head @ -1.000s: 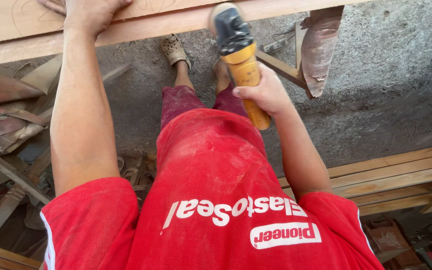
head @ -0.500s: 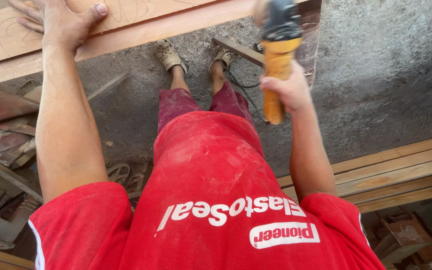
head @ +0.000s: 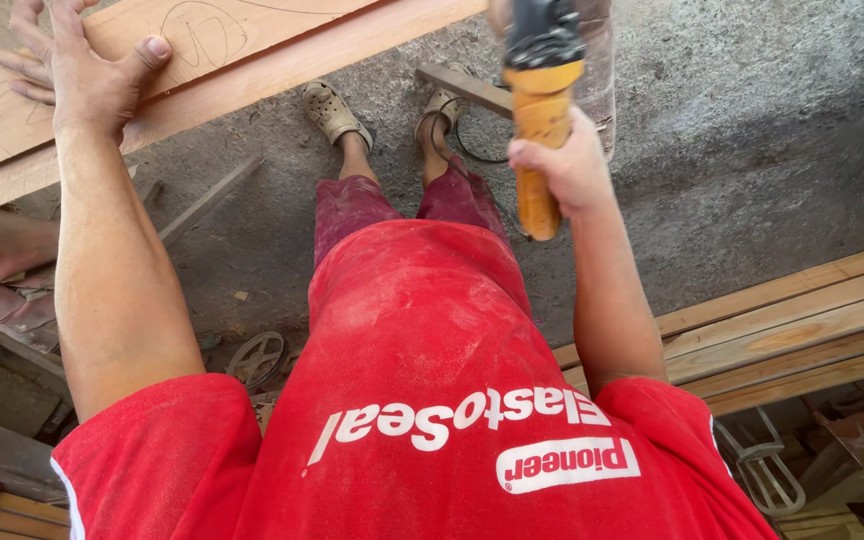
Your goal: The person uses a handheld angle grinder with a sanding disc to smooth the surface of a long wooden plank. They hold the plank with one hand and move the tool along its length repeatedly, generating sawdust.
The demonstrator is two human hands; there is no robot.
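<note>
My left hand (head: 77,70) lies flat, fingers spread, on a long wooden plank (head: 252,55) that crosses the top of the view and carries pencilled curves. My right hand (head: 567,165) grips the orange body of an angle grinder (head: 542,95) with a black head, held upright above the concrete floor to the right of the plank's end. The grinder's disc is cut off by the top edge. My red shirt, dusty trousers and sandalled feet (head: 337,110) fill the middle.
Stacked wooden boards (head: 792,320) lie at the right. A loose wood strip (head: 467,90) and a cable coil sit by my feet. Scrap wood and reddish offcuts (head: 2,285) crowd the left; metal pieces (head: 257,355) lie below.
My right hand has swung the grinder rightward and up, from beside the plank to above the floor. My left hand has slid further onto the plank as the view tilted down.
</note>
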